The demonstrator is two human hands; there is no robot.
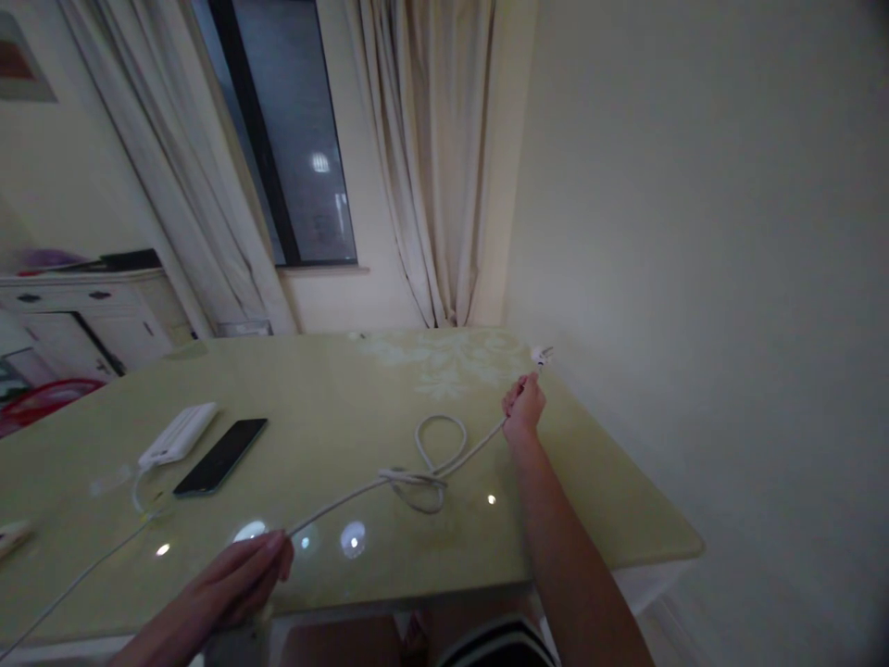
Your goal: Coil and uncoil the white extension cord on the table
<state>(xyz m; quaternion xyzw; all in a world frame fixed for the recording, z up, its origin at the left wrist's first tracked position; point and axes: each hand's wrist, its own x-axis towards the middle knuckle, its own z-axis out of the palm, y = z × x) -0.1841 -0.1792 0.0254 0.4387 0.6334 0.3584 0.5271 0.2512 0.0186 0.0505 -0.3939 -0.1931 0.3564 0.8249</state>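
Observation:
A white cable (340, 501) stretches between my two hands, with a loose loop and a knot-like tangle at its middle over the table (333, 389). My left hand (240, 570), low at the table's front edge, is closed on one end stretch of the cable. Farther out to the right, my right hand (524, 406) grips the cable just below a white plug (541, 356), whose prongs point up and right. What lies beyond my left hand along the cable is hidden.
On the table's left lie a black phone (220, 457) and a white power bank (179, 434) with a thin cord (83, 574) plugged in. A wall (694, 278) borders the right side. Curtains (431, 157) hang by the window; a white cabinet (76, 315) stands at the far left.

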